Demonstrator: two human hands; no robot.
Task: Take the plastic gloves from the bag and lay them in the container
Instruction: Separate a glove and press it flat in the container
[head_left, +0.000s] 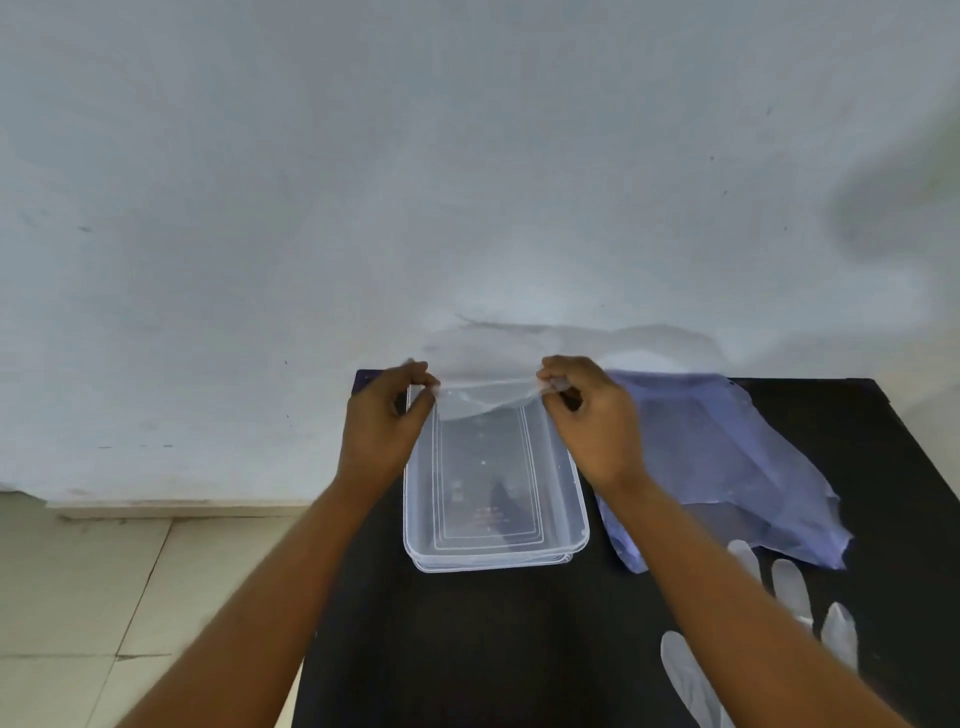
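Note:
A clear plastic container (571, 525) stands open on the black table (493, 649). Above its far end I hold a thin see-through plastic glove (485, 400) stretched between both hands. My left hand (387, 421) pinches its left edge and my right hand (592, 415) pinches its right edge. The glove sags a little over the container's far rim. A crumpled bluish plastic bag (727, 467) lies flat on the table right of the container. Another whitish glove (779, 639) lies at the table's near right, partly hidden by my right forearm.
The table stands against a pale wall (467, 182). Tiled floor (104, 597) shows left of the table, whose left edge runs close beside the container.

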